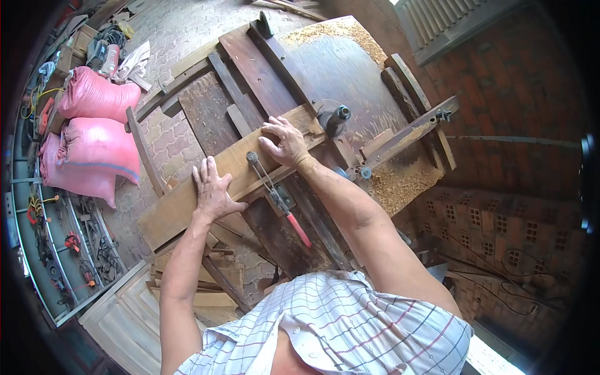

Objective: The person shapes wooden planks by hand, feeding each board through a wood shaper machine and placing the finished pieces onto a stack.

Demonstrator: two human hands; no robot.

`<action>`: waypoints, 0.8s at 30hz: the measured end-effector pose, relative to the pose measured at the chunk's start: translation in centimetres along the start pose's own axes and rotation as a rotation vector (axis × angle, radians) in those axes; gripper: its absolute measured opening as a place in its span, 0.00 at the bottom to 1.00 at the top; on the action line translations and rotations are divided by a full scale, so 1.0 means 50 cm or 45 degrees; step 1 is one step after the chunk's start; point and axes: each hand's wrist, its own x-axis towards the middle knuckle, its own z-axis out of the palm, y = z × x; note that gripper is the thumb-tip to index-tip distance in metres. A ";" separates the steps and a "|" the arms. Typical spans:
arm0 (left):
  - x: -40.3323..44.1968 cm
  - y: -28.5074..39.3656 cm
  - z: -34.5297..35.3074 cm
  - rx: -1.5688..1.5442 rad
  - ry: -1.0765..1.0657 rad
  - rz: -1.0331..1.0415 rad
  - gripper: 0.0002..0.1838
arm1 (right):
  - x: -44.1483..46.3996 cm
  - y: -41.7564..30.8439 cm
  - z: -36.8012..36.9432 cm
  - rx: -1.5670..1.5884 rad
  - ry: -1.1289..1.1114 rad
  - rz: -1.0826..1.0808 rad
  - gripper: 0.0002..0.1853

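A long wooden board (172, 209) lies slantwise across the machine's sliding jig. My left hand (214, 192) rests on its left half, fingers spread flat and thumb apart. Nearer the board's right end, my right hand (284, 142) presses on top with its fingers apart and slightly bent. Between my hands, a toggle clamp (275, 195) with a red handle (299, 229) reaches over the board, its round tip above the wood. Just beyond the board's right end stands a dark upright spindle (338, 115); whether it turns I cannot tell.
Sawdust (406, 187) covers parts of the metal machine table (350, 69). A wooden fence (400, 140) with bolts crosses its right side. Pink sacks (100, 147) and a tool shelf (47, 219) stand at left. Wood panels (119, 325) lie below; hollow bricks (500, 222) are stacked at right.
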 end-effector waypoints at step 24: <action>0.183 -0.190 -0.054 0.053 0.068 -0.082 0.59 | -0.069 -0.270 0.002 0.031 0.162 0.226 0.25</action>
